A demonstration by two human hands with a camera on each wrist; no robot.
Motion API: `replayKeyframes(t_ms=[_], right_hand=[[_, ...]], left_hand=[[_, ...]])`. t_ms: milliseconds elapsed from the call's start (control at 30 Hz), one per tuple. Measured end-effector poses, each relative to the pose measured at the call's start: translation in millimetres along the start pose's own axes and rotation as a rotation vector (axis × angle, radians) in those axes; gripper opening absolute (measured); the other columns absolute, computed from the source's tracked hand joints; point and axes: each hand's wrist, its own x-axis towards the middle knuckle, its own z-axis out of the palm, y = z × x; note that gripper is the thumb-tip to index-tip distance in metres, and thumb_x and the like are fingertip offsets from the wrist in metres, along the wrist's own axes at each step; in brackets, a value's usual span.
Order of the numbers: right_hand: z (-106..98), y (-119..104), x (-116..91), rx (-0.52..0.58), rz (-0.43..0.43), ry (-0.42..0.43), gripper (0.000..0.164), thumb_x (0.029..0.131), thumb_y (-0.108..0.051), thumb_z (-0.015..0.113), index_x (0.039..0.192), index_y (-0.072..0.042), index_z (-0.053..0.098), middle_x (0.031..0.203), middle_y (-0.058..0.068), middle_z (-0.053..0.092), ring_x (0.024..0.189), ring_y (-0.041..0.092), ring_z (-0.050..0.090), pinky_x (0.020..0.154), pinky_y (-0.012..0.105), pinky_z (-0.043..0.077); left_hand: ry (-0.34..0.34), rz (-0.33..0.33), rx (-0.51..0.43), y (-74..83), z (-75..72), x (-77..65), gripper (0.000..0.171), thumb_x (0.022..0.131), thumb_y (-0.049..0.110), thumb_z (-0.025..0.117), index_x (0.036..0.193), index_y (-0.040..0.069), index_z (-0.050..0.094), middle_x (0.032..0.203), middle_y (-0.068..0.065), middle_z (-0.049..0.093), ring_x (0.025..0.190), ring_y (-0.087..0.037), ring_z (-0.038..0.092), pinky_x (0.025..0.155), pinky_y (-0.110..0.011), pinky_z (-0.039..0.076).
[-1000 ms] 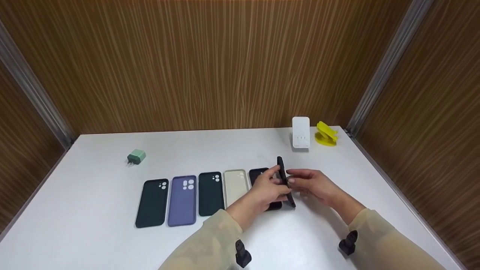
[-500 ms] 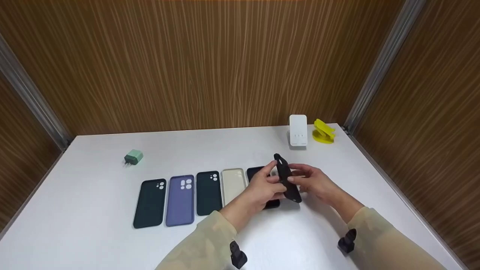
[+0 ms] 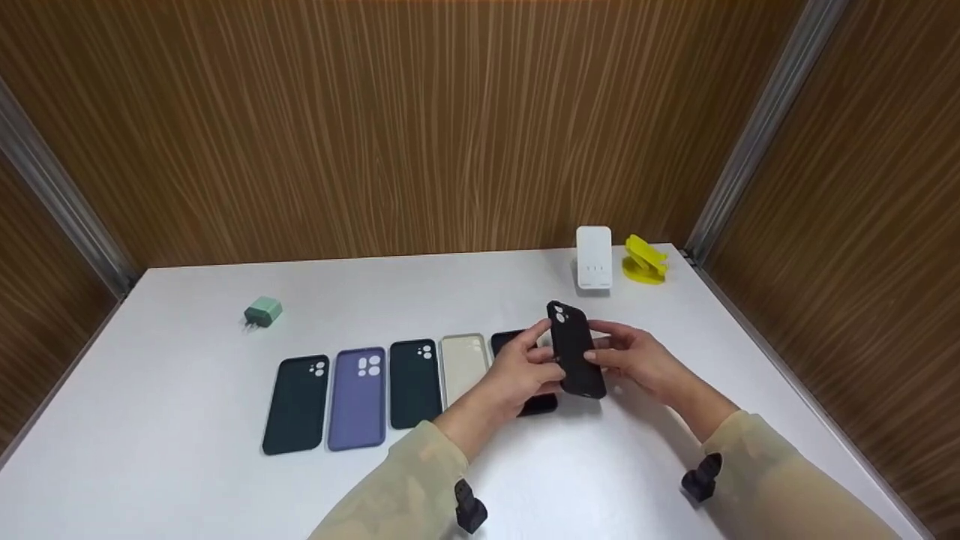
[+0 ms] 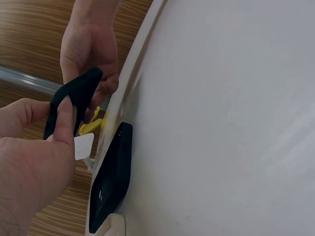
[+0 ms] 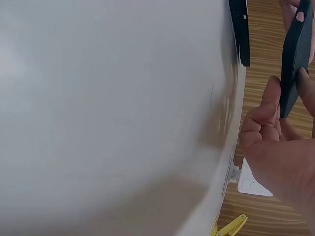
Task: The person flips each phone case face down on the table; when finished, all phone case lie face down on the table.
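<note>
A black phone case (image 3: 576, 352) is held up above the table between both hands, its back with the camera cutouts turned toward the head camera. My left hand (image 3: 519, 375) grips its left edge, thumb low and index finger near the top. My right hand (image 3: 634, 360) pinches the right edge, thumb on the back and fingers behind. In the left wrist view the case (image 4: 74, 101) is tilted between the two hands. Partly hidden behind my left hand, another dark case (image 3: 541, 405) lies on the table.
Left of the hands lie a cream case (image 3: 461, 364), a dark green case (image 3: 414, 390), a purple case (image 3: 358, 405) and another dark green case (image 3: 295, 409) in a row. Farther back are a green charger plug (image 3: 263, 311), a white stand (image 3: 594, 257) and a yellow stand (image 3: 643, 261).
The black case has turned from edge-on to showing its back. Both hands keep hold of it, and my right thumb now lies on its back.
</note>
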Motion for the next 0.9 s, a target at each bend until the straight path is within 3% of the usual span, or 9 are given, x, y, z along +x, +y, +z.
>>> replayKeyframes(t_ms=[233,500,667,900], right_hand=[[0,4,3,-0.094,-0.015,0.068,0.078,0.095,-0.02,0.082,0.162,-0.007,0.044,0.138,0.022,0.06,0.102,0.026,0.066,0.086,0.033,0.057],[-4,4,7,-0.19,-0.011,0.074,0.077,0.095,-0.021,0.082,0.161,-0.008,0.045,0.135,0.021,0.062,0.095,0.023,0.063,0.076,0.032,0.054],[-8,4,11,-0.273,-0.046,0.086,0.073,0.095,-0.019,0.081,0.159,-0.006,0.048,0.13,0.021,0.064,0.096,0.024,0.064,0.077,0.032,0.056],[-12,8,12,-0.328,-0.024,0.074,0.074,0.095,-0.019,0.081,0.16,-0.008,0.047,0.129,0.018,0.066,0.103,0.027,0.06,0.079,0.034,0.053]], left_hand=[[0.043,0.027,0.21,-6.6,-4.9,7.9,0.083,0.088,-0.012,0.073,0.163,0.007,0.041,0.119,-0.016,0.074,0.101,-0.026,0.075,0.082,-0.037,0.062],[0.126,0.058,0.45,-9.8,-6.8,18.1,0.076,0.085,-0.005,0.082,0.155,0.005,0.054,0.11,-0.009,0.066,0.094,-0.015,0.064,0.081,-0.026,0.056],[0.155,0.077,0.548,-9.5,-0.2,23.4,0.072,0.087,-0.002,0.082,0.153,0.005,0.056,0.11,-0.004,0.066,0.101,-0.018,0.063,0.083,-0.025,0.054],[0.163,0.105,0.616,-16.9,4.1,23.7,0.071,0.084,-0.003,0.081,0.151,0.002,0.057,0.111,-0.005,0.069,0.109,-0.023,0.064,0.095,-0.029,0.052]])
